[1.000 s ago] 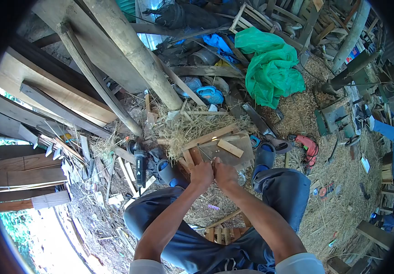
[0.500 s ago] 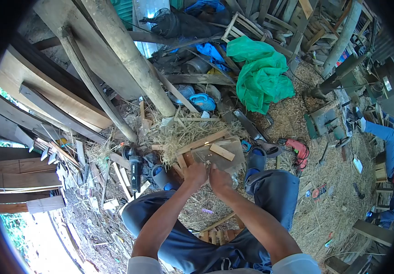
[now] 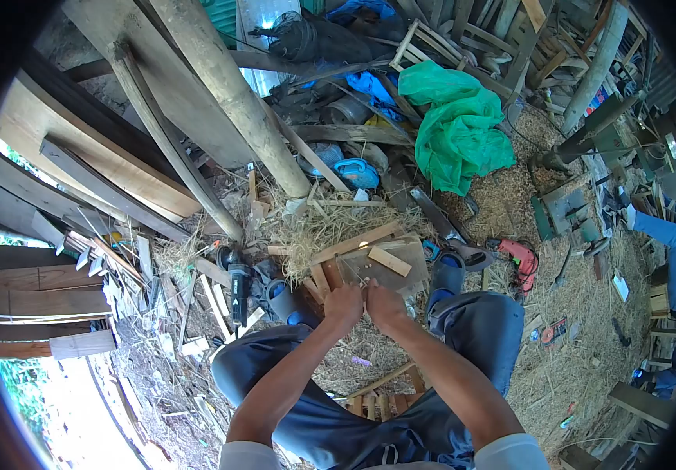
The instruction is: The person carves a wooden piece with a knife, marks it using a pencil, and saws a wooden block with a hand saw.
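Note:
My left hand (image 3: 344,304) and my right hand (image 3: 385,304) are side by side between my knees, almost touching. Fingers on both are curled closed, pinching something small and pale at the tips that I cannot make out. Just beyond them lies a flat board (image 3: 412,254) on the ground. A short wooden block (image 3: 389,262) rests on this board, along with a few tiny light bits. Along the board's far edge runs a longer wood strip (image 3: 357,241).
An angle grinder (image 3: 237,290) lies left of my left foot. To the right are a handsaw (image 3: 443,219) and a red power drill (image 3: 519,262). Green plastic sheeting (image 3: 463,137) is heaped ahead. Planks (image 3: 79,149) lean at left. Another person's leg (image 3: 663,243) shows at far right.
The whole view has shifted slightly, so the surroundings sit a little further right. My hands have drawn back slightly toward me from the board, still closed and close together.

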`<action>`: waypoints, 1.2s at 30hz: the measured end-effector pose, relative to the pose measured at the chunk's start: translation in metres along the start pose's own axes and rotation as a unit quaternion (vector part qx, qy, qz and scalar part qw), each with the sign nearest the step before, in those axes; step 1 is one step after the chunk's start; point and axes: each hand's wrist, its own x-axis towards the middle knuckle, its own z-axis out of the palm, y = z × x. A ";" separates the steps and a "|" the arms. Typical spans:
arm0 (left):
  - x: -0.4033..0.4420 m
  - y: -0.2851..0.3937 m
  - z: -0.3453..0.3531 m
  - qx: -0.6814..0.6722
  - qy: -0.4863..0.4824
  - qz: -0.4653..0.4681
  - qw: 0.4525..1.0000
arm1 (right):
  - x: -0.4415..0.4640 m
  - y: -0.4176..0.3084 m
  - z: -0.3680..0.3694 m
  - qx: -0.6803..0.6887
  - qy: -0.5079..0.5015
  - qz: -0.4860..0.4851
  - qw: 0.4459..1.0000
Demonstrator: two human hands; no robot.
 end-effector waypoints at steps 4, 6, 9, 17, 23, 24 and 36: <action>-0.005 -0.007 0.019 0.056 0.033 0.047 0.997 | -0.026 0.005 -0.012 -0.014 -0.027 -0.011 0.999; -0.007 -0.006 0.021 0.051 0.055 0.056 0.996 | -0.037 0.005 -0.023 -0.040 -0.049 -0.022 0.998; -0.004 -0.003 0.022 0.049 0.050 0.042 0.997 | -0.033 0.005 -0.016 -0.044 -0.032 -0.009 0.998; -0.006 0.002 0.022 0.006 0.082 0.032 0.996 | -0.021 -0.005 -0.007 -0.023 -0.013 0.027 0.999; -0.010 0.013 0.018 0.086 0.121 0.057 0.987 | -0.011 -0.004 -0.003 -0.017 0.007 0.032 0.999; -0.011 0.012 0.018 0.086 0.122 0.054 0.987 | -0.009 -0.005 -0.001 -0.006 0.005 0.038 0.999; -0.010 0.023 0.007 0.075 0.107 0.002 0.991 | 0.000 0.003 0.003 0.023 0.000 0.033 0.999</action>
